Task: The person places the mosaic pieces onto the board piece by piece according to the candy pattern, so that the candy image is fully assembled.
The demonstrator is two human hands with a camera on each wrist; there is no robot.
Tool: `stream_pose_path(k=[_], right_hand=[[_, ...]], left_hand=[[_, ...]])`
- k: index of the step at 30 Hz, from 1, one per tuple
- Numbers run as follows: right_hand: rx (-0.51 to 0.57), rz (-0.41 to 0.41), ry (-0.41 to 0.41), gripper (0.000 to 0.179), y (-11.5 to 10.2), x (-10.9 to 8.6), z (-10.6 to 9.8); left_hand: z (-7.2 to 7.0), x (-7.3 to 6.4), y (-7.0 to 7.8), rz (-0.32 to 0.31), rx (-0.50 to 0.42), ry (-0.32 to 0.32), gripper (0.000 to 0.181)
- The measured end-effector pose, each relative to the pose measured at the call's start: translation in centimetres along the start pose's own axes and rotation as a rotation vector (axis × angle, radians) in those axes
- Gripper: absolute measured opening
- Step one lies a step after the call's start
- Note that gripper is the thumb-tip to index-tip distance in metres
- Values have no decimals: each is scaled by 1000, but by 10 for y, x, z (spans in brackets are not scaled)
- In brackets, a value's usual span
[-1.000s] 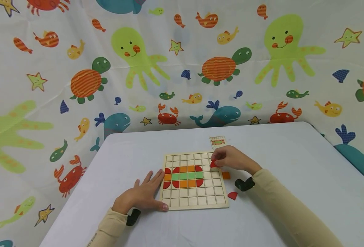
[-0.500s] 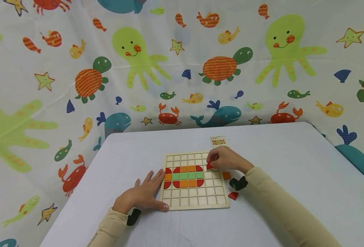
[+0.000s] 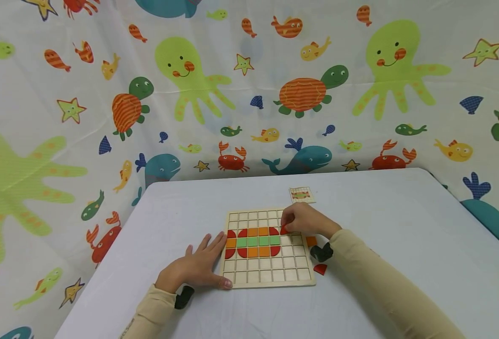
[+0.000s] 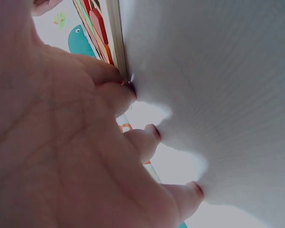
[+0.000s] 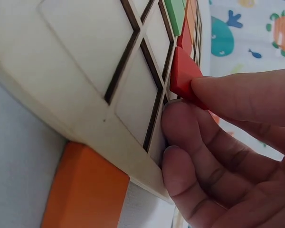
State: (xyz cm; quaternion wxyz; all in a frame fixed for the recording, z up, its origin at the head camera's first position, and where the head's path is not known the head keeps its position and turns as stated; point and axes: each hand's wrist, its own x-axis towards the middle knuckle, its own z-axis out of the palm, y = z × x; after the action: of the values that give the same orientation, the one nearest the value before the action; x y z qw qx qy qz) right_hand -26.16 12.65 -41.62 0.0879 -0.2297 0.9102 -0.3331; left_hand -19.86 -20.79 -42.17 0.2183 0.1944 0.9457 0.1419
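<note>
A wooden grid board (image 3: 270, 278) lies on the table, with red rounded, orange square and green square tiles set in its cells. My left hand (image 3: 198, 266) is spread at the board's left side, thumb on the lower left corner; in the left wrist view its fingertips (image 4: 152, 135) touch the tablecloth and board edge. My right hand (image 3: 310, 220) pinches a red quarter-circle tile (image 5: 185, 76) between thumb and finger, low over a cell just right of the pattern. In the right wrist view the tile is tilted and its other fingers rest at the board.
An orange square tile (image 3: 311, 241) lies against the board's right edge, partly hidden by the right wrist. Below it sits a loose red quarter-circle tile (image 3: 320, 269). A small pattern card (image 3: 302, 194) lies behind the board. A sea-animal curtain (image 3: 249, 94) hangs behind the table.
My right hand has moved left and slightly down over the board with the red tile, toward the right end of the pattern. The left hand stays in place.
</note>
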Motion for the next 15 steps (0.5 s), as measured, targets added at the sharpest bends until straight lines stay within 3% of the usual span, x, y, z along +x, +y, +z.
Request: stream_pose_path(k=[15], right_hand=[[-31, -4, -32, 5, 0, 2, 1]], left_hand=[[-1, 0, 2, -10, -4, 3, 127]])
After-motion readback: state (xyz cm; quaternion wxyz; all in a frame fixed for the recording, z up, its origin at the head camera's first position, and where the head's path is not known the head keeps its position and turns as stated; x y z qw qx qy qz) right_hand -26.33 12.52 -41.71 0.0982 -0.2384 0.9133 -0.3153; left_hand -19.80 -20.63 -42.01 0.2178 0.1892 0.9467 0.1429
